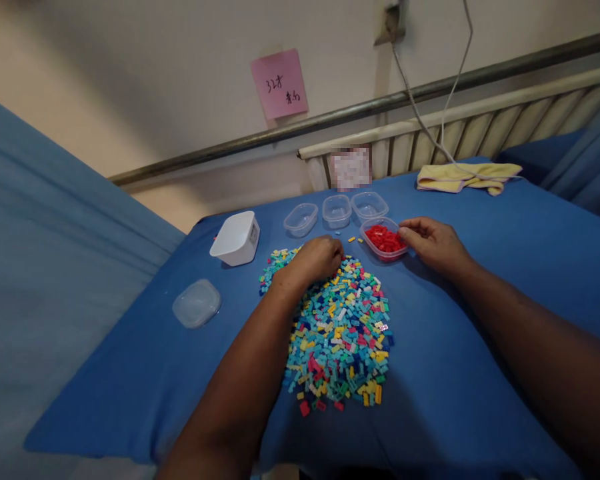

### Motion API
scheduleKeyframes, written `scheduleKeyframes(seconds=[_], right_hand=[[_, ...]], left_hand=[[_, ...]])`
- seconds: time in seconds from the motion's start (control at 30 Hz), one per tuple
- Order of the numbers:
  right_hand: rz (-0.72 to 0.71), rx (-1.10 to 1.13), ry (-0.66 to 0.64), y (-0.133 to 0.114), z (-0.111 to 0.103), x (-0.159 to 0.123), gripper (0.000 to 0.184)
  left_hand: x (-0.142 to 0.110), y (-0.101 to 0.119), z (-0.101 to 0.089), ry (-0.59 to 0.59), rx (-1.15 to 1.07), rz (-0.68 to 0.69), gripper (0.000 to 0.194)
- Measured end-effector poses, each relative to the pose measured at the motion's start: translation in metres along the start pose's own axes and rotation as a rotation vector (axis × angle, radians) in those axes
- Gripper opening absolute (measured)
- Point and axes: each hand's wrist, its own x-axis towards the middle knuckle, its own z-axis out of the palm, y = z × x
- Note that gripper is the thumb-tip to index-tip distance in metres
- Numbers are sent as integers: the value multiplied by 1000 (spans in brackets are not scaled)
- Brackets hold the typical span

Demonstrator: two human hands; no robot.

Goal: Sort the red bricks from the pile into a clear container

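Observation:
A wide heap of small toy building bricks in turquoise, yellow, pink, navy and other colours is spread over the blue cloth. My left hand is on the heap's far part, its fingers curled downward. A bit of red shows by the fingertips, but what they pinch is mostly hidden. To the right of the heap, my right hand grips the right rim of a clear plastic container between thumb and fingers. Red bricks fill much of that container.
Behind are three more clear containers: one at left, one in the middle, one at right. A white tub and a clear lid lie left. A yellow cloth lies back right, with a cable hanging over it.

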Motion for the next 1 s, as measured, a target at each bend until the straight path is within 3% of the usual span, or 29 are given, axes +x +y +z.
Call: scheduleKeyframes(seconds=[0.23,0.37,0.53,0.7,0.83,1.0], right_hand=[[10,-10,-1,0,0,-1,33],[6,2,6,0,0,-1,32],[-6,12,-4,5,0,1,37],[-18,38,-9,6,1,3,40],[-13,74,-17,5,3,3,42],[-30,88,-22,5,4,3,48]], left_hand=[[-4,-2,-3,-31,-59,106,36],[-3,-2,-2,-49,-87,78,31],[-5,-5,-2,13,-95,47,29],[-5,-12,-6,164,-368,-46,29],[14,4,-14,198,-529,-22,28],[62,42,-22,245,-591,87,25]])
